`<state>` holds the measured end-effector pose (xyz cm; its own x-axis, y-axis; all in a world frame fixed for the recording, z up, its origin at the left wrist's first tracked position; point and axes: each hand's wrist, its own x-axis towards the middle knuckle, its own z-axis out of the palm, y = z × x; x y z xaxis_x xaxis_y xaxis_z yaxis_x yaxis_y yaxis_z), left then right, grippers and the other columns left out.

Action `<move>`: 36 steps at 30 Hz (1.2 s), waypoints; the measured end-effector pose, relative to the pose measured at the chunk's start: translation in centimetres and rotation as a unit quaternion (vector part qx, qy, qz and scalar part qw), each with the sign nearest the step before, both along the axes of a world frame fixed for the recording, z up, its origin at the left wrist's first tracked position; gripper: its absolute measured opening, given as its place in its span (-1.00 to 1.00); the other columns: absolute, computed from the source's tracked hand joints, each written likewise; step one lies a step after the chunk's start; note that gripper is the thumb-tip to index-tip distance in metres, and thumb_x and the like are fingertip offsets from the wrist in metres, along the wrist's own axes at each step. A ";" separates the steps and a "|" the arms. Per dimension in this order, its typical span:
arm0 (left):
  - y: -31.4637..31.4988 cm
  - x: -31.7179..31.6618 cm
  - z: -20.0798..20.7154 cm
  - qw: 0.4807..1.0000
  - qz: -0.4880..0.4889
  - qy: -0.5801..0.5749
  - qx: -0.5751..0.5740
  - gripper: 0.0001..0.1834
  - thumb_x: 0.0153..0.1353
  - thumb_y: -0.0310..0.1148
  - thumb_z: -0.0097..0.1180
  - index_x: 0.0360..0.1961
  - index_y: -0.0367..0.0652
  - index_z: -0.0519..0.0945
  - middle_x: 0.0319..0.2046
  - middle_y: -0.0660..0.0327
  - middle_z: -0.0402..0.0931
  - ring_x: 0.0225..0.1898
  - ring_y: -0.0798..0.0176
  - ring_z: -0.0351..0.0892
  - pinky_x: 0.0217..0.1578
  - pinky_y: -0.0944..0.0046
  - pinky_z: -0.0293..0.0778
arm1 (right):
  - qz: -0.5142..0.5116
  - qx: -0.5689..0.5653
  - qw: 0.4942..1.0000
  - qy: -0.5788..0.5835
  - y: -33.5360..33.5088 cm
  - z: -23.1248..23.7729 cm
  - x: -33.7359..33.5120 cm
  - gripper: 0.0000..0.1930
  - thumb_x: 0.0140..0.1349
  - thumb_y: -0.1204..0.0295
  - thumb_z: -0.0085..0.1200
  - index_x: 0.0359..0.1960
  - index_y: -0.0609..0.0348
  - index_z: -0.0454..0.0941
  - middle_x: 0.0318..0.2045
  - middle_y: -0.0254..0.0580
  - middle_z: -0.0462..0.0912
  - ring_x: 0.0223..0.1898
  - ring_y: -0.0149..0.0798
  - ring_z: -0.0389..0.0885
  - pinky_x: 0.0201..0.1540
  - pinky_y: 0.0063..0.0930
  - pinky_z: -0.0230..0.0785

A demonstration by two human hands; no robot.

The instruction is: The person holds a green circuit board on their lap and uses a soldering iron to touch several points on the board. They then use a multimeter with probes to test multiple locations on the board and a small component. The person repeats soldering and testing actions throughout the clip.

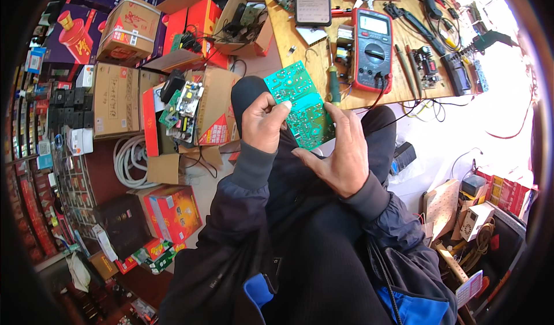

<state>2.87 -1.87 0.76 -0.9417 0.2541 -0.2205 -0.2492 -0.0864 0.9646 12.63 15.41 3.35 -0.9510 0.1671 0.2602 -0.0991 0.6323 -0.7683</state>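
A green circuit board (306, 101), solder side facing me, is held tilted above my lap near the front edge of the workbench. My left hand (264, 123) is closed on its left edge, with the thumb lying over the board and the other fingers curled. My right hand (341, 152) spans the board's lower right part, fingertips at the right edge and thumb by the bottom corner. The underside of the board is hidden. Just beyond it, a screwdriver with a green handle (333, 86) lies on the bench.
On the wooden bench (294, 53) are a red and grey multimeter (373, 48), a phone (313, 2), probes and cables. Left of my knees, an open carton (214, 108) holds more circuit boards (186, 108). Stacked boxes (118, 97) and a coiled white cable (130, 162) stand farther left.
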 end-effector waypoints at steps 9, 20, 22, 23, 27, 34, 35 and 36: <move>0.2 -2.9 -3.4 0.998 -0.039 -0.046 0.024 -0.82 0.51 -0.33 0.29 -0.22 -0.17 0.57 -0.43 0.35 0.60 -0.48 0.55 0.50 -0.47 0.45 0.42 | -0.007 0.008 1.000 -0.024 0.0 -1.0 -1.5 0.02 0.00 0.16 0.66 0.40 0.38 0.31 0.07 0.23 0.52 0.09 0.24 0.55 0.19 -0.02 0.45; 0.2 -3.9 -5.3 0.996 -0.032 -0.050 0.071 -0.80 0.51 -0.29 0.31 -0.17 -0.15 0.57 -0.42 0.41 0.56 -0.49 0.59 0.40 -0.46 0.48 0.26 | -0.099 -0.053 0.993 -0.044 6.2 1.4 0.8 -0.37 0.18 0.41 0.53 0.26 0.29 0.54 -0.04 0.02 0.62 -0.17 -0.13 0.69 -0.13 -0.31 0.59; 0.5 -3.9 -5.2 0.996 -0.026 -0.044 0.079 -0.77 0.50 -0.25 0.35 -0.17 -0.15 0.59 -0.44 0.43 0.55 -0.50 0.61 0.36 -0.47 0.49 0.22 | -0.172 -0.072 0.982 -0.023 9.2 1.1 0.4 -0.46 0.20 0.44 0.50 0.19 0.29 0.59 -0.11 -0.02 0.65 -0.25 -0.20 0.68 -0.15 -0.33 0.57; 0.7 -3.9 -5.2 0.996 -0.027 -0.047 0.077 -0.77 0.50 -0.25 0.34 -0.17 -0.15 0.59 -0.44 0.43 0.55 -0.50 0.61 0.36 -0.47 0.49 0.22 | -0.215 -0.073 0.974 -0.018 10.8 1.0 0.1 -0.51 0.21 0.45 0.48 0.16 0.30 0.61 -0.14 -0.02 0.66 -0.29 -0.22 0.68 -0.16 -0.33 0.57; 0.8 -3.9 -4.8 0.996 -0.034 -0.044 0.064 -0.78 0.52 -0.26 0.32 -0.17 -0.15 0.58 -0.45 0.44 0.53 -0.50 0.61 0.35 -0.47 0.48 0.21 | -0.229 0.114 0.962 -0.098 16.7 0.1 -1.8 -0.58 0.26 0.38 0.39 0.11 0.29 0.63 -0.07 0.18 0.67 -0.14 0.17 0.71 -0.03 -0.05 0.57; -0.1 -2.5 -3.6 0.996 0.002 -0.048 0.078 -0.83 0.56 -0.31 0.23 -0.06 -0.18 0.57 -0.27 0.30 0.63 -0.39 0.47 0.58 -0.40 0.46 0.50 | -0.209 0.154 0.956 -0.139 18.3 -2.7 -3.1 -0.69 0.31 0.34 0.29 0.00 0.22 0.57 -0.16 0.26 0.63 -0.15 0.34 0.68 -0.05 0.10 0.55; -0.3 -2.3 -3.1 0.998 0.024 -0.027 0.057 -0.82 0.56 -0.31 0.23 -0.04 -0.20 0.56 -0.27 0.28 0.62 -0.35 0.45 0.60 -0.37 0.44 0.53 | -0.209 0.139 0.957 -0.147 18.3 -2.9 -3.3 -0.70 0.31 0.34 0.28 -0.03 0.22 0.55 -0.18 0.26 0.63 -0.16 0.35 0.67 -0.06 0.11 0.55; -0.4 -2.1 -2.6 0.998 0.038 -0.001 0.050 -0.80 0.55 -0.31 0.23 -0.01 -0.22 0.56 -0.27 0.25 0.62 -0.31 0.43 0.62 -0.34 0.43 0.55 | -0.206 0.140 0.959 -0.134 18.3 -3.1 -3.4 -0.71 0.30 0.36 0.25 -0.05 0.22 0.49 -0.20 0.27 0.63 -0.18 0.37 0.67 -0.09 0.15 0.54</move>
<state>0.77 -2.31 -1.84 -0.9588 0.2020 -0.1997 -0.2403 -0.2015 0.9496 9.19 33.72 0.25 -0.8586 0.5016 0.1057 0.3798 0.7610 -0.5260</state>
